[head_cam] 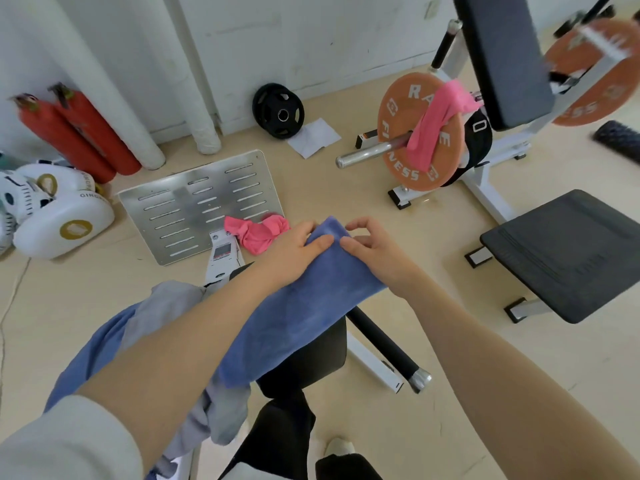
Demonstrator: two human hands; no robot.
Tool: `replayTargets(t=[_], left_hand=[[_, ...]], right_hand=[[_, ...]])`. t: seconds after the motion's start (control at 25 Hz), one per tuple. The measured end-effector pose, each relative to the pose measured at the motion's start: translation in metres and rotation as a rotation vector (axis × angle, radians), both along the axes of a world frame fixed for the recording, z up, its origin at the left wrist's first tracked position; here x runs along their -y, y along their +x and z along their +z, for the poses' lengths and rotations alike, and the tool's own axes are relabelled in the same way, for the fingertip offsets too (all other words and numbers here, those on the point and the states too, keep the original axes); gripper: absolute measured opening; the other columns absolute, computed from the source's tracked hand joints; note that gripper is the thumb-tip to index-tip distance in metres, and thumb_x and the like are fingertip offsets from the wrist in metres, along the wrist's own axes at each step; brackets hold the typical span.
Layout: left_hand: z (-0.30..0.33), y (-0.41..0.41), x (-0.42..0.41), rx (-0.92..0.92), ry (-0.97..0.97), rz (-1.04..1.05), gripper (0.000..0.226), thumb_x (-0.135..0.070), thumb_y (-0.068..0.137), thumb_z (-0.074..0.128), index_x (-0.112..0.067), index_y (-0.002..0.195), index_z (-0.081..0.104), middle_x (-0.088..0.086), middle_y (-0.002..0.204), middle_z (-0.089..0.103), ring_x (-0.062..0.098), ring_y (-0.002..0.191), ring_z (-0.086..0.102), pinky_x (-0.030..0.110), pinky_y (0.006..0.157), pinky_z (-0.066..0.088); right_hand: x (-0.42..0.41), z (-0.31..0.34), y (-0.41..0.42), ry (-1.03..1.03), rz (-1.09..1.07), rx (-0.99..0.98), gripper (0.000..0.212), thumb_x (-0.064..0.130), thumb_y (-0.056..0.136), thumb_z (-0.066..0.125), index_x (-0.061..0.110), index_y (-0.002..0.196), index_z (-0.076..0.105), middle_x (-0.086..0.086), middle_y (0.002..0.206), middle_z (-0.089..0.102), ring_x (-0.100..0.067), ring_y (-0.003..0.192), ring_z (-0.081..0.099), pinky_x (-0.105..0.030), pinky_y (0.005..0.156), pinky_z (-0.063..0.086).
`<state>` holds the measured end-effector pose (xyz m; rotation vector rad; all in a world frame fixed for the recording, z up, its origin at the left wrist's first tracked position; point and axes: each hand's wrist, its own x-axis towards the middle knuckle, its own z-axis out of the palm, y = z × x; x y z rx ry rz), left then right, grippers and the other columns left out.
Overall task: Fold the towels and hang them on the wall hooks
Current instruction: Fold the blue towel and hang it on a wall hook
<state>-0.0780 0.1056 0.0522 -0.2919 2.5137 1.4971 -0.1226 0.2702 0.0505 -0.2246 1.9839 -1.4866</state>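
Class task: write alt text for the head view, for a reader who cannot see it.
Both hands, left hand and right hand, pinch the far end of a blue towel over a black padded seat. Pink towels lie crumpled on the floor and draped over an orange weight plate.

Open floor (426, 237) right of the hands, clear out to the black bench seat (568, 251) far right. Far left blocked by metal slotted plate (204, 202) and crumpled pink towel (258, 232). Near side crowded: black padded seat (311, 355), black bar (384, 344), grey-blue cloth heap (166, 317). Orange weight plate (420, 131) stands far right.
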Motion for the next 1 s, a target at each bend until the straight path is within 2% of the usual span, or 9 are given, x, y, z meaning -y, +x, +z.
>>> replayTargets(t=[0.08, 0.16, 0.24, 0.32, 0.48, 0.6, 0.76, 0.88, 1.0], left_hand=[[0.011, 0.015, -0.006, -0.045, 0.156, 0.188, 0.022, -0.029, 0.093, 0.049, -0.012, 0.080, 0.054, -0.006, 0.072, 0.054, 0.004, 0.068, 0.052, 0.019, 0.068, 0.043], [0.022, 0.028, -0.008, -0.043, 0.406, 0.357, 0.018, -0.030, 0.092, 0.051, -0.021, 0.078, 0.057, -0.007, 0.074, 0.060, 0.008, 0.074, 0.056, 0.024, 0.074, 0.045], [0.032, 0.039, -0.004, -0.069, 0.579, 0.480, 0.017, -0.030, 0.092, 0.052, -0.025, 0.078, 0.061, -0.008, 0.077, 0.064, 0.011, 0.078, 0.060, 0.028, 0.077, 0.046], [0.040, 0.046, 0.004, -0.113, 0.641, 0.561, 0.018, -0.031, 0.092, 0.051, -0.025, 0.078, 0.061, -0.007, 0.081, 0.066, 0.011, 0.082, 0.062, 0.028, 0.076, 0.048], [0.053, 0.041, 0.030, -0.196, 0.670, 0.641, 0.014, -0.031, 0.094, 0.049, -0.021, 0.090, 0.058, -0.002, 0.090, 0.065, 0.013, 0.087, 0.062, 0.027, 0.077, 0.051], [0.059, 0.021, 0.063, -0.221, 0.642, 0.664, 0.012, -0.027, 0.094, 0.049, -0.020, 0.090, 0.057, -0.001, 0.091, 0.064, 0.013, 0.089, 0.061, 0.027, 0.080, 0.052], [0.060, -0.012, 0.111, -0.179, 0.489, 0.693, 0.009, -0.032, 0.088, 0.055, -0.027, 0.083, 0.061, -0.001, 0.096, 0.064, 0.020, 0.098, 0.059, 0.044, 0.098, 0.046], [0.073, -0.041, 0.142, -0.273, 0.529, 0.683, 0.010, -0.029, 0.090, 0.054, -0.025, 0.082, 0.059, -0.002, 0.087, 0.062, 0.018, 0.090, 0.058, 0.042, 0.095, 0.045], [0.086, -0.058, 0.161, -0.366, 0.532, 0.622, 0.007, -0.032, 0.085, 0.054, -0.027, 0.081, 0.058, -0.005, 0.083, 0.061, 0.014, 0.083, 0.057, 0.036, 0.087, 0.046]], right_hand=[[-0.019, 0.007, 0.010, -0.006, 0.057, -0.017, 0.011, 0.021, 0.088, 0.061, 0.021, 0.091, 0.050, -0.022, 0.087, 0.062, -0.023, 0.079, 0.057, -0.036, 0.071, 0.044], [-0.032, 0.011, 0.019, 0.014, 0.143, -0.057, 0.010, 0.012, 0.085, 0.064, 0.013, 0.090, 0.055, -0.014, 0.084, 0.057, -0.020, 0.077, 0.052, -0.034, 0.072, 0.040], [-0.035, 0.016, 0.025, -0.047, 0.162, -0.058, 0.013, 0.001, 0.084, 0.061, 0.013, 0.086, 0.055, -0.008, 0.082, 0.058, -0.016, 0.075, 0.052, -0.029, 0.074, 0.042], [-0.029, 0.023, 0.026, -0.109, 0.158, -0.025, 0.018, -0.001, 0.086, 0.057, 0.016, 0.083, 0.054, -0.002, 0.080, 0.059, -0.011, 0.074, 0.054, -0.025, 0.076, 0.045], [0.004, 0.041, 0.012, -0.159, 0.128, 0.081, 0.015, 0.008, 0.091, 0.053, 0.017, 0.079, 0.052, 0.002, 0.083, 0.058, -0.010, 0.078, 0.056, -0.026, 0.077, 0.048], [0.044, 0.045, -0.014, -0.199, -0.083, 0.028, 0.017, 0.005, 0.089, 0.055, 0.016, 0.077, 0.051, 0.000, 0.077, 0.058, -0.012, 0.072, 0.054, -0.024, 0.069, 0.045], [0.097, 0.044, -0.053, -0.240, -0.233, 0.000, 0.025, -0.001, 0.088, 0.053, 0.019, 0.102, 0.054, -0.002, 0.089, 0.062, -0.013, 0.083, 0.058, -0.030, 0.081, 0.049], [0.131, 0.059, -0.085, -0.269, -0.245, -0.081, 0.024, -0.004, 0.088, 0.050, 0.018, 0.087, 0.057, 0.000, 0.085, 0.059, -0.013, 0.084, 0.054, -0.033, 0.089, 0.044], [0.148, 0.078, -0.108, -0.365, -0.185, -0.130, 0.028, -0.008, 0.087, 0.043, 0.018, 0.080, 0.051, 0.000, 0.080, 0.052, -0.012, 0.080, 0.047, -0.025, 0.080, 0.039]])
